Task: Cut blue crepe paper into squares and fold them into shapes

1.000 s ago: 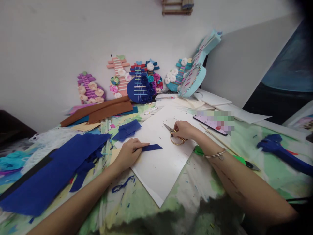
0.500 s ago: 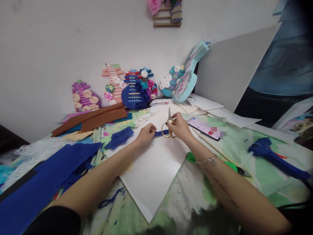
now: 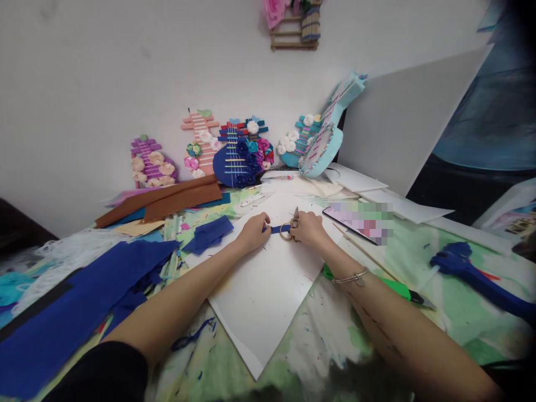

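Over the white board [image 3: 259,290], my left hand [image 3: 254,231] is closed on one end of a narrow blue strip [image 3: 280,229]. The strip runs across toward my right hand [image 3: 310,228], which is closed around gold-handled scissors [image 3: 288,231]. Their short blades point away from me, and the handle loops hang beside my fingers. Whether my right fingers also pinch the strip's other end is hidden. Left of my left hand lies a folded blue piece [image 3: 208,233], its near corner at the board's edge.
A phone [image 3: 354,223], a thin stick [image 3: 368,254], a green cutter knife [image 3: 396,287] and a blue glue gun [image 3: 473,273] lie to the right. Large blue sheets [image 3: 84,312] and brown sheets [image 3: 180,201] cover the left. Decorated guitar-shaped crafts [image 3: 234,159] lean against the wall.
My right hand has lowered slightly and turned, so the scissors' blades show less and tilt right. My left hand still holds the strip. The whole view has shifted slightly.
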A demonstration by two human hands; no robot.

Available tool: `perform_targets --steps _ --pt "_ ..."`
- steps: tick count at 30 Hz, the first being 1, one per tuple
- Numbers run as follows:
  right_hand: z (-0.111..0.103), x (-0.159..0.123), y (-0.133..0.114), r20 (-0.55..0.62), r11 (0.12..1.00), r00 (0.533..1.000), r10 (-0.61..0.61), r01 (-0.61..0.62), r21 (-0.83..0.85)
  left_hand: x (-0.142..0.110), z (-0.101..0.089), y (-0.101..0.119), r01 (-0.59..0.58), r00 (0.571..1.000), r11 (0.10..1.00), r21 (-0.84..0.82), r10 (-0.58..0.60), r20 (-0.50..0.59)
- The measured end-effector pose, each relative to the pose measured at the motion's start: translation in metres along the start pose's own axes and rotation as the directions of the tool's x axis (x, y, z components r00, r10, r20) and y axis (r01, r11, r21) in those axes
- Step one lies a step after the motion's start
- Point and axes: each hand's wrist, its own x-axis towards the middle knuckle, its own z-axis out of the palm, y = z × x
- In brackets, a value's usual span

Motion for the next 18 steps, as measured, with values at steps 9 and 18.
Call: perform_targets --steps 9,18 --pt "-0.003 -0.002 -0.004 -0.082 0.999 0.995 -0.049 0.049 -0.006 -0.009 -0.045 -0.053 0.15 0.982 0.986 0.067 -0.141 -0.125" --pt "-0.002 -0.005 -0.009 -0.076 0.993 0.991 -0.113 0.115 0.022 -0.033 -0.096 -0.144 0.474 0.879 0.877 -0.074 -0.467 0.096"
